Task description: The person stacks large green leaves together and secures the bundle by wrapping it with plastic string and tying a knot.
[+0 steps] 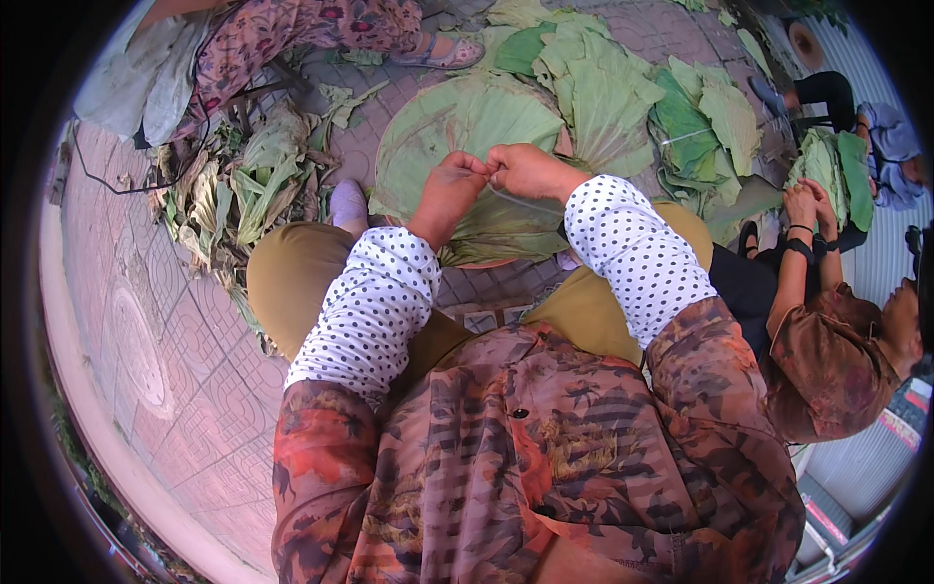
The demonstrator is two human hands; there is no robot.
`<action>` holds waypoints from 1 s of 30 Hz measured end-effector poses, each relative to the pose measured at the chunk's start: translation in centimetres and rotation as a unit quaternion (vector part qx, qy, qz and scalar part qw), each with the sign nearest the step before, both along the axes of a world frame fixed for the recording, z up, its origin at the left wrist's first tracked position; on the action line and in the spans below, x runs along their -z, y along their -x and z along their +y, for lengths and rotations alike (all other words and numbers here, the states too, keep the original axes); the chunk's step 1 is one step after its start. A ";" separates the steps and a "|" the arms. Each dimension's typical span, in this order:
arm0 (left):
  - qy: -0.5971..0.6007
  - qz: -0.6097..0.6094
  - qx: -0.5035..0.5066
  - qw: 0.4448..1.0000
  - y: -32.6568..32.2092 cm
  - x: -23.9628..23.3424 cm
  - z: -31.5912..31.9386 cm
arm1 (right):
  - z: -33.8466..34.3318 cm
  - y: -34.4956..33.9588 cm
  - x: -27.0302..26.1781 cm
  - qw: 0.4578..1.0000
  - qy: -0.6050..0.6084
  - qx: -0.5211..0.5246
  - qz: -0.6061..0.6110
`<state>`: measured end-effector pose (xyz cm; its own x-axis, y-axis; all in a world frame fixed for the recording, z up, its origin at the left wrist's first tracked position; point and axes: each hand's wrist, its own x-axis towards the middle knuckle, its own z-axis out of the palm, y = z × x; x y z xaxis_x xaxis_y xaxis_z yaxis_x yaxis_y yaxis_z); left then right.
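Observation:
In the middle of the view both my hands meet, fingertips together, above a broad stack of flattened green leaves that look like lotus leaves. My left hand pinches a thin, pale plastic string between thumb and fingers. Close beside it, my right hand is closed on the same string, which trails beneath it to the right across the leaves. The exact crossing of the string is hidden by my fingers. An orange-brown edge of a round support shows under the leaf stack, between my knees.
Wilted, crumpled leaves are heaped at the left on the paving. More flat leaves spread ahead, and a leaf bundle with white string lies to the right. At far right, a co-worker's hands touch another leaf bundle.

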<state>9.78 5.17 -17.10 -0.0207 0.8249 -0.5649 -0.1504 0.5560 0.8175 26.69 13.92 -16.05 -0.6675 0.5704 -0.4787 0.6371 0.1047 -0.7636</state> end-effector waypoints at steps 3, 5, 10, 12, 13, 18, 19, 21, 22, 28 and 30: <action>-0.034 -0.011 0.000 0.999 -0.1 0.7 0.0 | 0.1 0.0 -0.2 1.000 -0.001 0.000 -0.017; -0.048 -0.015 -0.005 0.999 -0.1 1.5 -0.2 | 0.1 0.4 -0.6 0.997 -0.048 -0.016 -0.056; -0.163 0.162 0.002 0.973 -0.7 2.2 -0.3 | -0.2 0.7 -1.4 0.994 -0.058 0.001 -0.095; -0.178 0.209 0.011 0.962 -0.6 2.1 -0.6 | -0.2 0.7 -1.6 0.993 -0.062 0.002 -0.095; -0.192 0.256 0.021 0.947 -0.5 2.0 -0.6 | -0.2 0.7 -1.7 0.994 -0.065 -0.010 -0.092; -0.228 0.303 0.034 0.925 -0.3 2.0 -0.4 | -0.3 0.8 -1.8 0.993 -0.070 -0.025 -0.086; -0.263 0.339 0.043 0.902 -0.3 2.3 -0.4 | -0.3 1.0 -1.7 0.994 -0.070 -0.026 -0.083; -0.247 0.331 0.028 0.910 -0.6 2.6 -0.5 | -0.3 0.8 -1.3 0.994 -0.070 -0.027 -0.079; -0.230 0.323 0.014 0.918 -0.7 2.6 -0.5 | -0.3 0.6 -1.0 0.998 -0.047 0.005 -0.048; -0.286 0.246 0.005 0.926 -1.4 2.5 -0.2 | -0.2 -0.3 1.2 0.994 -0.017 0.097 0.036; -0.264 0.240 0.010 0.934 -1.2 2.4 -0.3 | -0.1 -0.1 0.4 0.995 0.011 0.082 0.053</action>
<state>10.97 4.91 -19.50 -0.1482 0.9889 -0.0085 0.3111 0.0548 0.9488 26.75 13.80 -16.47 -0.6143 0.6656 -0.4238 0.5597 -0.0111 -0.8286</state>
